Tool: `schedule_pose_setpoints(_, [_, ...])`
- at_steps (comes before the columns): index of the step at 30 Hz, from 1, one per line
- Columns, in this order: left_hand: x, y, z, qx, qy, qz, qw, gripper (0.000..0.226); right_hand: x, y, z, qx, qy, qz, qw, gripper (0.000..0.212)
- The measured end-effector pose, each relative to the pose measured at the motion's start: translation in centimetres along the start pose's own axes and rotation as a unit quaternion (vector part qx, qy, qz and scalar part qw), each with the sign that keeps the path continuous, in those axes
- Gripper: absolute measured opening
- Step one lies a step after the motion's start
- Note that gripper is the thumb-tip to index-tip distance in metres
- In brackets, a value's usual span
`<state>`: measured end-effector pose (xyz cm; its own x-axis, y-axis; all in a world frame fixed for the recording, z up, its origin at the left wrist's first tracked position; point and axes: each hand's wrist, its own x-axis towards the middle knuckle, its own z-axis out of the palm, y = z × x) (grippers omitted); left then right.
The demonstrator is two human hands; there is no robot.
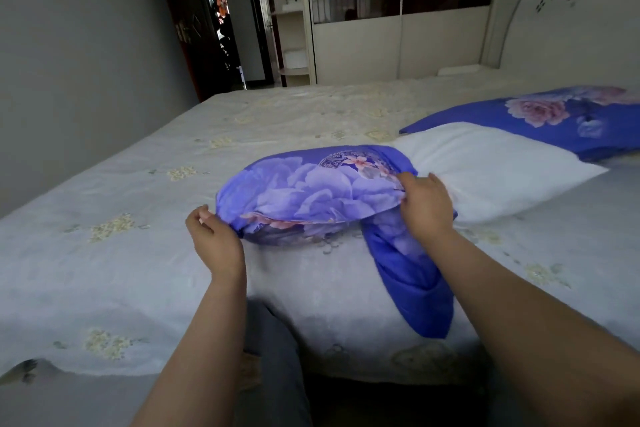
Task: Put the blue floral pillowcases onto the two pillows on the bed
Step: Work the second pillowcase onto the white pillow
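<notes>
While the fingers of the right hand (427, 206) curl over the bunched open edge of the blue floral pillowcase (311, 191), pinching the fabric where it meets the bare pillow, the thumb sits apart on the white side and the wrist bends downward from a forearm that reaches in from the lower right. At the far closed end of the case, the left hand (214, 236) nips a corner of the cloth between thumb and curled fingers; exactly how many fingers hold the fabric is hard to tell, since the hand's back faces the camera. Its forearm rises straight from the bottom edge.

Between the two hands the pillowcase is pulled partway over the white pillow (485, 166), covering roughly the left half in a rounded, stuffed shape printed with large pale lilac blooms and small pink blossoms. A loose flap of plain blue fabric hangs from the open end, draping down across the bed toward the person, beneath the right wrist. The uncovered part of the pillow sticks out to the right, flat and white.

Behind it, near the headboard (568, 10), lies a second pillow (554, 118) already in its blue case with pink roses, touching the white one. Both rest on the bed (121, 184), spread with a pale sheet with yellowish flower sprigs.
</notes>
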<state>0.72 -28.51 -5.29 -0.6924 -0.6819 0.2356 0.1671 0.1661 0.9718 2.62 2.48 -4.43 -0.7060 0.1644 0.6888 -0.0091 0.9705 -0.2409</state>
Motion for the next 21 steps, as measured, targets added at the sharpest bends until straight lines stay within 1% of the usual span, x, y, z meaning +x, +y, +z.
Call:
schedule_pose_setpoints(1, [-0.4,0.3,0.2,-0.037,-0.013,-0.001,0.999,0.036,1.0,-0.7,-0.8,0.049,0.009,-0.010,0.999,0.029])
schedule_pose_setpoints(2, [-0.8,0.3,0.2,-0.061,-0.034,0.009,0.997,0.040,1.6,-1.2,-1.4,0.071,0.008,-0.026,0.997,0.025])
schedule_pose_setpoints(4, [-1.1,0.9,0.1,-0.101,-0.070,0.079,0.989,0.050,3.9,-2.3,-3.5,0.037,0.020,-0.086,0.995,0.029])
schedule_pose_setpoints(5, [-0.9,1.2,-0.1,-0.117,-0.074,0.119,0.983,0.056,5.3,-3.1,-5.0,0.011,0.029,-0.126,0.992,0.030])
schedule_pose_setpoints(7, [-0.1,2.8,-0.5,-0.128,-0.046,0.184,0.973,0.066,8.3,-4.9,-8.5,-0.042,0.013,-0.202,0.978,0.021])
schedule_pose_setpoints(9, [0.6,5.1,-0.9,-0.131,-0.005,0.239,0.962,0.068,10.7,-6.8,-12.4,-0.055,-0.025,-0.232,0.971,0.012])
schedule_pose_setpoints(10, [1.0,6.8,-1.2,-0.128,0.014,0.274,0.953,0.066,12.2,-8.2,-14.6,-0.051,-0.047,-0.233,0.970,0.014])
schedule_pose_setpoints(12, [1.0,9.2,-1.4,-0.053,0.045,0.329,0.942,0.059,14.5,-9.6,-17.8,-0.020,-0.123,-0.190,0.974,0.026])
schedule_pose_setpoints(14, [1.2,10.9,-1.5,0.065,0.058,0.339,0.937,0.054,16.2,-10.1,-18.9,-0.010,-0.185,-0.144,0.972,0.032])
schedule_pose_setpoints(15, [1.2,11.3,-1.2,0.124,0.040,0.334,0.933,0.053,16.7,-9.5,-18.3,-0.032,-0.202,-0.125,0.971,0.034])
schedule_pose_setpoints(16, [1.4,11.0,-1.0,0.176,-0.001,0.323,0.930,0.055,16.7,-8.7,-17.1,-0.065,-0.217,-0.113,0.967,0.036])
schedule_pose_setpoints(18, [1.2,8.8,-0.2,0.266,-0.113,0.283,0.915,0.067,15.5,-6.6,-13.2,-0.118,-0.251,-0.108,0.955,0.031])
schedule_pose_setpoints(19, [0.7,7.0,0.1,0.310,-0.169,0.261,0.898,0.072,14.2,-5.9,-11.0,-0.117,-0.273,-0.108,0.949,0.030])
schedule_pose_setpoints(21, [-0.9,3.6,1.0,0.389,-0.256,0.230,0.855,0.075,10.8,-5.6,-7.5,-0.084,-0.332,-0.111,0.933,0.044])
